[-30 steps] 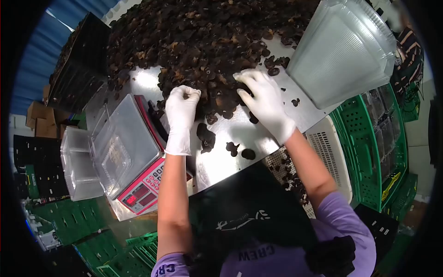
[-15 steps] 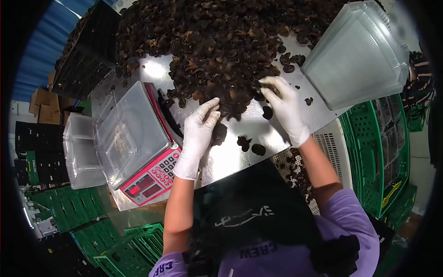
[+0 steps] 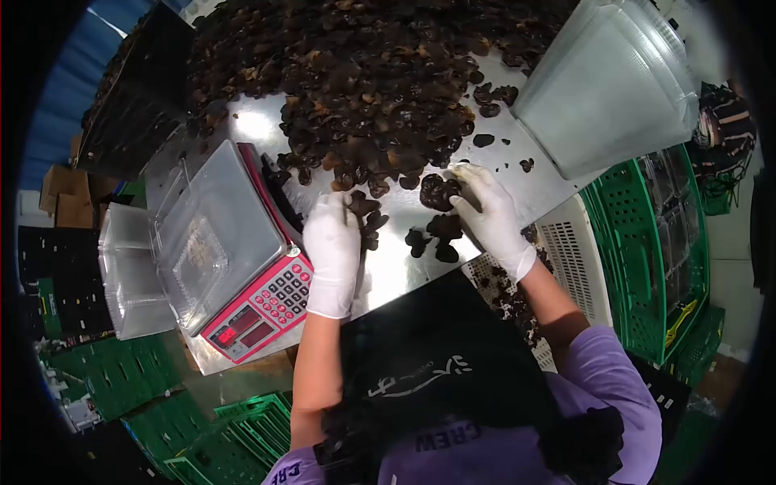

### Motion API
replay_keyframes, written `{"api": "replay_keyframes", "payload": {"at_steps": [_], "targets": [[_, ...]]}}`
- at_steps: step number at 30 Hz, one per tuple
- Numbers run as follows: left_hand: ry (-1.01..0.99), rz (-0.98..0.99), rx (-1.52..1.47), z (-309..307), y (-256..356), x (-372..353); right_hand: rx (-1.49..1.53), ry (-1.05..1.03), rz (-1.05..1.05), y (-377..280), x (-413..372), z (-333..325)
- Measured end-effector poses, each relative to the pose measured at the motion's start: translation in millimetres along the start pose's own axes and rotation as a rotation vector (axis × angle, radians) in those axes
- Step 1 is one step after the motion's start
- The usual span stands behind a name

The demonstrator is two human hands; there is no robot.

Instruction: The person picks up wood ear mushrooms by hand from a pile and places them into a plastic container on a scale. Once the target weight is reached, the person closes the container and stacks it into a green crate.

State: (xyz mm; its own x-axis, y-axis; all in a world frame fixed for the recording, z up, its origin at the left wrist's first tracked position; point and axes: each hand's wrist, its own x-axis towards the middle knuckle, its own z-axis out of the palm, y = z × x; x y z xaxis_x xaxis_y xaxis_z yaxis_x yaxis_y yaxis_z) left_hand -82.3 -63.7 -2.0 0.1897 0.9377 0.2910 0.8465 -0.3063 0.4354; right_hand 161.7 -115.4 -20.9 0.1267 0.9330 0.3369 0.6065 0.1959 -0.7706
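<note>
Dark brown, wrinkled fungus pieces lie in a large pile (image 3: pixel 364 97) on a shiny metal table (image 3: pixel 388 279). White gloves cover both hands. My right hand (image 3: pixel 483 212) pinches a dark fungus clump (image 3: pixel 439 192) between thumb and fingers, near the pile's front edge. My left hand (image 3: pixel 333 242) has its fingers closed at a smaller fungus piece (image 3: pixel 364 204), beside the scale. Between the hands, a few loose dark pieces (image 3: pixel 443 227) rest on the metal near the table's front edge.
A pink scale (image 3: pixel 259 311) with a clear plastic container (image 3: pixel 198 250) on it stands at left. Stacked clear containers (image 3: pixel 610 89) are at right, more (image 3: pixel 136 271) at far left. A white perforated basket (image 3: pixel 570 263) and green crates (image 3: pixel 638 242) stand beside the table.
Both hands have drawn back from the pile toward the table's front edge. My right hand now has a fungus clump in its fingers. The view has shifted slightly.
</note>
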Motion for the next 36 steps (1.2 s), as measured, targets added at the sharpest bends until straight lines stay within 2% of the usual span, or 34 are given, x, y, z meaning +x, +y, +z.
{"api": "replay_keyframes", "payload": {"at_steps": [2,5,8,9,11,12,15,17,19,21,23,25,27,28,29,31,33,35,36], "targets": [[0.13,0.005,0.008,-5.2,2.0,-1.3,-0.067,0.054,-0.021,-2.6,-1.9,-22.5],[0.072,-0.026,-0.044,-8.0,7.9,-6.3,-0.132,0.059,0.068,6.6,-8.5,-55.5],[-0.118,-0.009,-0.043,7.8,0.4,-12.9,-0.152,-0.012,0.154,10.1,-14.0,-71.1],[-0.214,-0.074,0.055,5.0,7.9,-8.9,-0.118,-0.037,0.193,8.6,-15.2,-71.7],[-0.163,-0.069,0.057,14.7,1.6,-3.3,-0.196,-0.058,0.041,13.9,-17.5,-63.5],[-0.17,-0.099,0.05,17.7,-4.5,1.8,-0.198,-0.088,0.103,7.1,-17.0,-59.1],[-0.108,-0.176,0.065,22.5,-14.1,12.1,-0.157,-0.105,0.029,1.5,-13.1,-42.8],[0.051,-0.114,-0.02,19.0,-16.7,12.4,-0.161,-0.105,0.022,1.1,-10.2,-40.5],[0.224,-0.085,-0.176,5.3,0.3,8.9,-0.167,-0.105,0.025,2.4,-7.9,-42.4],[0.215,-0.121,-0.524,2.7,22.7,-5.0,-0.139,-0.087,0.037,5.6,-3.6,-50.0],[-0.051,0.208,-0.469,4.3,56.6,-31.4,-0.155,-0.112,0.104,6.1,2.2,-58.2],[-0.365,0.332,-0.541,-11.3,102.9,-64.6,-0.152,-0.117,0.126,9.3,6.2,-57.9],[-0.555,0.307,-0.505,-6.0,107.6,-82.0,-0.087,-0.139,0.044,5.5,10.3,-51.7],[-0.477,0.278,-0.455,-4.2,100.7,-80.3,-0.108,-0.161,-0.001,7.7,9.5,-45.6],[-0.487,0.191,-0.388,-4.2,89.3,-73.7,-0.127,-0.182,-0.044,9.7,6.6,-37.5],[-0.306,0.072,-0.148,-11.7,70.2,-60.8,-0.197,-0.107,0.003,1.4,2.6,-15.0],[-0.196,0.035,0.018,-1.9,46.9,-54.7,-0.134,-0.046,-0.026,9.3,0.0,10.7],[-0.264,0.014,-0.028,9.0,33.8,-57.7,-0.173,-0.004,-0.195,7.1,-5.4,30.5],[-0.288,0.024,-0.034,10.9,35.1,-58.9,-0.162,-0.142,-0.133,-4.8,-9.1,28.3]]}}
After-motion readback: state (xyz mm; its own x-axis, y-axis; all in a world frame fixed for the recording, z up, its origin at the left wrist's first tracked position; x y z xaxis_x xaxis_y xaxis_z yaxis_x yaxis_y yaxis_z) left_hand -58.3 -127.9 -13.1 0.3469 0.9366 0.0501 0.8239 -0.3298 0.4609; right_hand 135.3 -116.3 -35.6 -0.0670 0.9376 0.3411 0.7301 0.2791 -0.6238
